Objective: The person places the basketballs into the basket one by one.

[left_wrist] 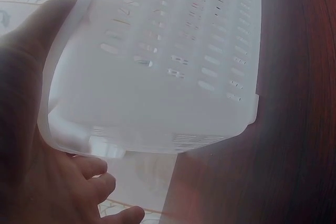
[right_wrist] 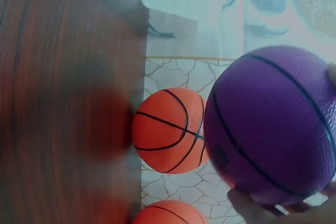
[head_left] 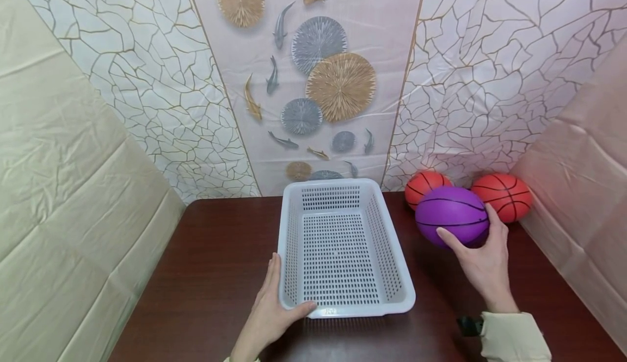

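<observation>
A white perforated plastic basket [head_left: 362, 312] stands on the table with only its slotted floor showing inside. My left hand [head_left: 268, 310] holds its near left corner, thumb over the front rim and fingers along the outer left side. In the left wrist view those fingers curl around the corner of the basket [left_wrist: 157, 98]. To the right, my right hand [head_left: 485, 269] grips a purple basketball [head_left: 450, 218] between thumb and fingers. The right wrist view shows the purple basketball [right_wrist: 273, 124] raised off the table, higher than the orange-red ball [right_wrist: 170, 129] behind it.
Two orange-red basketballs, one on the left [head_left: 425, 182] and one on the right [head_left: 504, 196], sit at the back right of the dark wooden table [head_left: 220, 258]. A patterned cloth [head_left: 338, 149] hangs behind the table, and beige cloth walls [head_left: 73, 215] flank it.
</observation>
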`<state>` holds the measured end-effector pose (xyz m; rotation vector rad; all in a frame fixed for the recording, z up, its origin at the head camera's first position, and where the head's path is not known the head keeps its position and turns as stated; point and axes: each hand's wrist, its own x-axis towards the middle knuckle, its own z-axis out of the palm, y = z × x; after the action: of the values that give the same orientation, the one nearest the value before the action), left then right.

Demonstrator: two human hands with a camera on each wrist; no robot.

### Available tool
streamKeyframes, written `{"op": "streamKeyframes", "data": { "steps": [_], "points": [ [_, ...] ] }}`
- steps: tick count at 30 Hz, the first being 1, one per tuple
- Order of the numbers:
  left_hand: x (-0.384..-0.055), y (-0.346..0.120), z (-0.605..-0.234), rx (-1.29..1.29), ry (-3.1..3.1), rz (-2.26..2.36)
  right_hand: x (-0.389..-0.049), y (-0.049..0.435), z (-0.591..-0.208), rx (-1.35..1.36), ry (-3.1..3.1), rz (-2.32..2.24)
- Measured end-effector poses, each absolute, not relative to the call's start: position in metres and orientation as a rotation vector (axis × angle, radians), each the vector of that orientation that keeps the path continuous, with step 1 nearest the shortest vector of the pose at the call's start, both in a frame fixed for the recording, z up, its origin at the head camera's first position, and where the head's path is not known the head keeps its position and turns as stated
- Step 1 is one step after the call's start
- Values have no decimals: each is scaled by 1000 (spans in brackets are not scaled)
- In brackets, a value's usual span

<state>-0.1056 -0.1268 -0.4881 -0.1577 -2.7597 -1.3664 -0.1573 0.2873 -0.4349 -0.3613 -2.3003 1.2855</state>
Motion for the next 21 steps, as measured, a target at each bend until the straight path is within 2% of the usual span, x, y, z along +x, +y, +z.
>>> {"op": "streamKeyframes", "data": {
  "steps": [21],
  "points": [
    [-104,-126,-488,-140,-2773,-1350,-140,248,-414,-18,-2285,1322]
  ]
}}
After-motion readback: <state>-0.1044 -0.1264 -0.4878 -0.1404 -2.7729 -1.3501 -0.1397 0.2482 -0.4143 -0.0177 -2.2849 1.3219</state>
